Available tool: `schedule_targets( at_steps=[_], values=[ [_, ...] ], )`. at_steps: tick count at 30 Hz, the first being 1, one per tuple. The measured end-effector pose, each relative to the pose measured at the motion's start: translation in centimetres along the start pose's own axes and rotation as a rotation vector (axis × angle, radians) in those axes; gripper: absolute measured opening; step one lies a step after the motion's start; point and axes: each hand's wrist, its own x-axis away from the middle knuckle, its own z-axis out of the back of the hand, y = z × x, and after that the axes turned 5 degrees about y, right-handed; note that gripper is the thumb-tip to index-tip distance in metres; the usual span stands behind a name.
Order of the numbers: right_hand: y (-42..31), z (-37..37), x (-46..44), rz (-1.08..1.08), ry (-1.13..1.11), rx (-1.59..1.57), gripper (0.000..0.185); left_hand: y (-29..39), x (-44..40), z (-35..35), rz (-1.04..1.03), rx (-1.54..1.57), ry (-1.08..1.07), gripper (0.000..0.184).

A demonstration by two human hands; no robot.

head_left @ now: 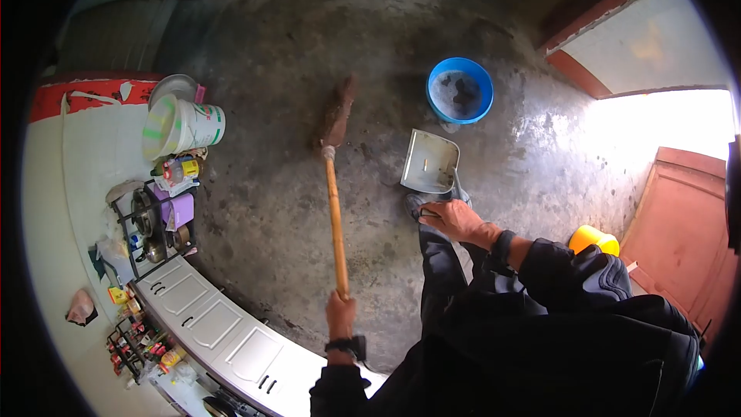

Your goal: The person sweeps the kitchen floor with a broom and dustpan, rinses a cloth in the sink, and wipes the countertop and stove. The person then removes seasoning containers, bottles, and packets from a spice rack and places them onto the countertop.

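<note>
My left hand (340,315) is wrapped round the lower end of a long wooden handle. That handle belongs to a broom (337,120), whose brown head rests on the grey concrete floor (262,131). Near my legs, my right hand (455,221) is closed round the handle of a dustpan; the fingers partly hide the grip. The whitish dustpan (431,162) lies on the floor just beyond my shoes, with small bits in it. Behind the dustpan stands a blue basin (460,91) with greyish, foamy water.
White cabinets (224,324) curve along the lower left. Beside them are a rack (158,220) of pots, bottles and a white bucket (202,125). A yellow bucket (593,240) stands near a reddish door (683,224) at right. Bright light enters through the doorway.
</note>
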Motion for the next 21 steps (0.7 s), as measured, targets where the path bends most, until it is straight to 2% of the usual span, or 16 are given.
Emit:
schedule_targets(
  at_steps=[1,4,9,12,16,20,21],
  values=[
    [0.3,0.2,0.6,-0.019,-0.039,0.004,0.037,-0.5,-2.6,0.5,0.105,0.024,-0.122,0.035],
    [0.4,0.6,1.2,-0.074,-0.054,0.049,0.04,2.1,-4.6,2.1,0.089,-0.109,-0.097,0.037],
    [0.0,-0.7,-0.3,-0.062,0.0,0.026,0.043,5.0,-2.6,0.5,0.035,-0.234,-0.132,0.042],
    [-0.8,-1.1,-2.2,-0.093,-0.042,0.063,0.046,7.6,-1.2,-1.6,-0.083,-0.348,-0.161,0.042],
    [-1.0,-0.5,-2.0,-0.135,-0.061,0.08,0.046,5.9,3.5,-3.1,-0.118,-0.353,-0.262,0.048],
    [-0.6,-0.7,-0.4,-0.147,-0.086,0.04,0.044,3.0,8.6,-1.0,-0.206,-0.191,-0.446,0.05],
    [-0.3,-1.0,-0.1,-0.144,-0.076,0.052,0.044,4.8,9.8,1.5,-0.114,-0.137,-0.543,0.048]
  ],
)
